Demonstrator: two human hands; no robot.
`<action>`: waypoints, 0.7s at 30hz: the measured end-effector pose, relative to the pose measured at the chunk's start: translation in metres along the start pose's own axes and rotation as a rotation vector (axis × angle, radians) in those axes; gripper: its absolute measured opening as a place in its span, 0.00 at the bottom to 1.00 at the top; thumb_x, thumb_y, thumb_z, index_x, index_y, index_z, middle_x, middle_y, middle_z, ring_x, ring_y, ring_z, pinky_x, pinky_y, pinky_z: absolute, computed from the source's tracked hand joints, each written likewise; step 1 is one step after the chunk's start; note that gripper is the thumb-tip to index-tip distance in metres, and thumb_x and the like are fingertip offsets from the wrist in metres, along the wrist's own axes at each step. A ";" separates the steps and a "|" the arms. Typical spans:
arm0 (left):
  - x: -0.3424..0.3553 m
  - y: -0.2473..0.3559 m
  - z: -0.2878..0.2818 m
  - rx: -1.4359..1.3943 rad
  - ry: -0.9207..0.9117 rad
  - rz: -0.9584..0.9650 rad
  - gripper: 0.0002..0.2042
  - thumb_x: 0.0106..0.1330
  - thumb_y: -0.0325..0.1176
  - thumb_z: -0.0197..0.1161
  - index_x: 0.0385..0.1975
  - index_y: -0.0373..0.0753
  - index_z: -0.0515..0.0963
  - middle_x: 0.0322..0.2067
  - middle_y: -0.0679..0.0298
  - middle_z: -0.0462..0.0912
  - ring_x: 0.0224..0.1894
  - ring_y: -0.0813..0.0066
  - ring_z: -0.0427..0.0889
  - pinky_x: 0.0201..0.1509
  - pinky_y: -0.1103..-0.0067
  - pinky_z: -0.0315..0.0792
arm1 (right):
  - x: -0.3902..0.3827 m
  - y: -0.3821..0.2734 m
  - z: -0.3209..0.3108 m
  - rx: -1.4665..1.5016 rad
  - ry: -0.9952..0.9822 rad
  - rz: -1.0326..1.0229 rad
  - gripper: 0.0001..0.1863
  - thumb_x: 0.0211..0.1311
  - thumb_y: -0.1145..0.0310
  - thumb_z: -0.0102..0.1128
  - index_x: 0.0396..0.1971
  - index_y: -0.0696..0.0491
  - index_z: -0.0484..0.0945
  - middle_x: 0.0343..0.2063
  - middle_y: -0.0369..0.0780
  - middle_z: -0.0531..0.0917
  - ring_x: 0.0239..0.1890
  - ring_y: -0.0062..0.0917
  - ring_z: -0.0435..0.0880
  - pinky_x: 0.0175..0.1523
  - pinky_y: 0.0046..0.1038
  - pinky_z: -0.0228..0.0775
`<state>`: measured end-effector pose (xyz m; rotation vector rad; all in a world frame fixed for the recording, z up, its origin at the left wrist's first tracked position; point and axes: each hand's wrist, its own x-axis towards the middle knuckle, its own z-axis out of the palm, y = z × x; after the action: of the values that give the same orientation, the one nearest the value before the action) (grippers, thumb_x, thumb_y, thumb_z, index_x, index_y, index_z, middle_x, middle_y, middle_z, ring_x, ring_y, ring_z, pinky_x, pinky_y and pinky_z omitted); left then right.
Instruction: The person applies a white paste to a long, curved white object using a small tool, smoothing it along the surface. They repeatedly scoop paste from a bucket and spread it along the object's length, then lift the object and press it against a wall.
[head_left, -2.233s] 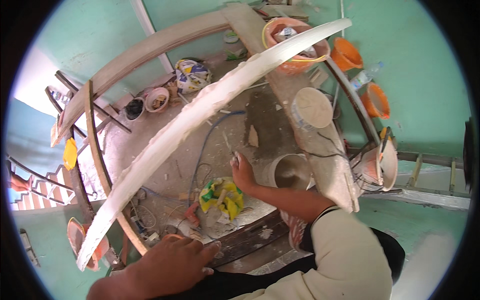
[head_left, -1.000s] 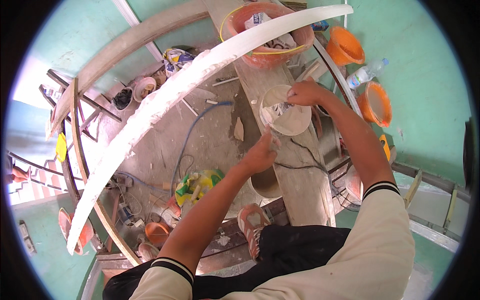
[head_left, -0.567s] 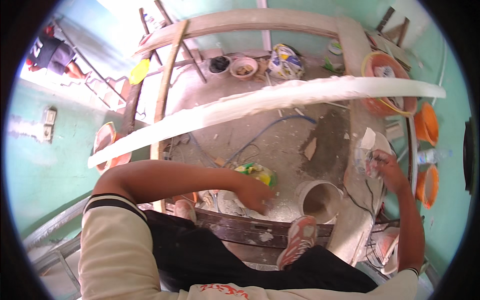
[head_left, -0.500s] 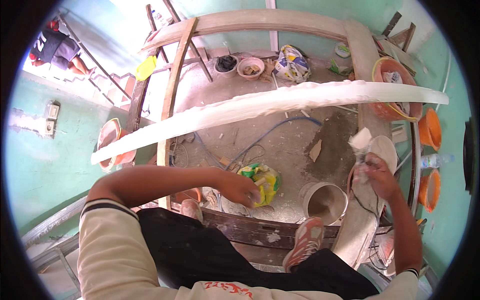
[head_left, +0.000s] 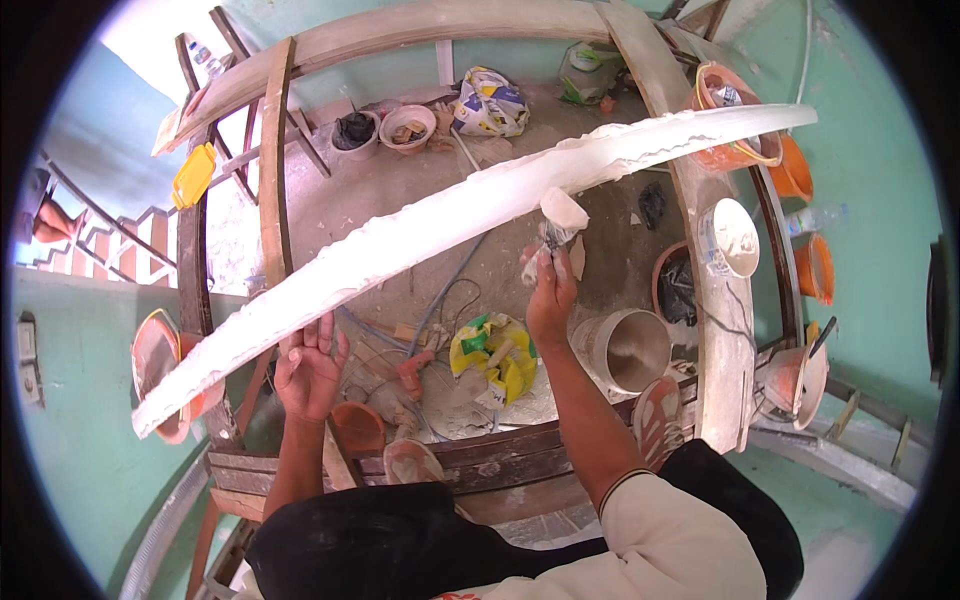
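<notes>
A long white plaster strip (head_left: 450, 225), rough along its upper edge, crosses the view from lower left to upper right. My left hand (head_left: 312, 375) is palm up with fingers apart and nothing in it, its fingertips at the strip's lower edge; whether they touch cannot be told. In my right hand (head_left: 550, 300) is a putty knife (head_left: 565, 213), its blade coated with white plaster and close below the strip's middle. A white tub (head_left: 733, 240) with white paste in it stands on the right-hand plank (head_left: 722, 370).
Wooden planks frame the floor below. An orange bucket (head_left: 740, 150) sits behind the strip's right end, another bucket (head_left: 155, 350) at its left end. A large pail (head_left: 630, 350), a yellow-green bag (head_left: 495, 355) and a red power tool (head_left: 412, 375) lie below. A ladder (head_left: 860, 430) is at right.
My right hand has moved left from beside the tub to under the strip with the plaster-laden putty knife. My left hand has moved left and turned palm up. The whole view has shifted.
</notes>
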<state>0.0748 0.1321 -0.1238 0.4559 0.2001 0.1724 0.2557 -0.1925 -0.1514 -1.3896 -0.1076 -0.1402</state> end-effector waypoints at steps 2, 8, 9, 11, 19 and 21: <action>-0.001 0.009 -0.003 0.009 -0.043 -0.040 0.33 0.64 0.30 0.59 0.73 0.43 0.62 0.71 0.63 0.69 0.77 0.67 0.60 0.76 0.58 0.58 | 0.000 0.018 0.019 -0.015 0.104 -0.057 0.14 0.79 0.67 0.47 0.54 0.60 0.75 0.41 0.39 0.80 0.42 0.21 0.76 0.50 0.26 0.68; 0.003 0.021 -0.013 0.005 -0.065 -0.082 0.34 0.63 0.31 0.60 0.72 0.42 0.63 0.71 0.62 0.69 0.76 0.67 0.61 0.75 0.58 0.61 | -0.003 0.051 0.054 -0.466 0.235 -0.275 0.19 0.79 0.68 0.50 0.62 0.63 0.71 0.47 0.46 0.78 0.47 0.32 0.77 0.54 0.33 0.69; 0.004 0.021 -0.013 0.005 -0.065 -0.075 0.34 0.63 0.31 0.61 0.72 0.42 0.63 0.71 0.62 0.69 0.76 0.68 0.62 0.74 0.58 0.62 | -0.005 0.052 0.059 -0.502 0.250 -0.317 0.19 0.78 0.69 0.51 0.62 0.63 0.71 0.48 0.45 0.77 0.48 0.29 0.76 0.54 0.32 0.69; 0.002 0.022 -0.009 0.015 -0.049 -0.072 0.34 0.62 0.32 0.62 0.71 0.42 0.64 0.70 0.61 0.69 0.76 0.68 0.62 0.74 0.58 0.63 | -0.018 0.051 0.063 -0.572 0.230 -0.286 0.20 0.78 0.69 0.52 0.63 0.63 0.71 0.48 0.48 0.78 0.49 0.34 0.77 0.56 0.34 0.69; 0.001 0.023 -0.013 -0.016 -0.133 -0.091 0.32 0.64 0.31 0.58 0.71 0.43 0.65 0.73 0.62 0.65 0.78 0.69 0.56 0.76 0.58 0.59 | -0.060 0.056 0.054 -0.703 0.056 -0.240 0.21 0.75 0.69 0.55 0.62 0.63 0.72 0.42 0.51 0.77 0.45 0.46 0.76 0.55 0.42 0.68; 0.001 0.023 -0.013 -0.018 -0.119 -0.087 0.32 0.63 0.31 0.58 0.71 0.43 0.65 0.73 0.62 0.66 0.78 0.69 0.56 0.75 0.58 0.59 | -0.067 0.052 0.054 -0.766 -0.007 -0.359 0.19 0.75 0.69 0.56 0.60 0.62 0.73 0.39 0.49 0.77 0.41 0.42 0.77 0.51 0.38 0.70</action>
<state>0.0696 0.1584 -0.1246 0.4378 0.1016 0.0618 0.1981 -0.1278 -0.2030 -2.1246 -0.3344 -0.5158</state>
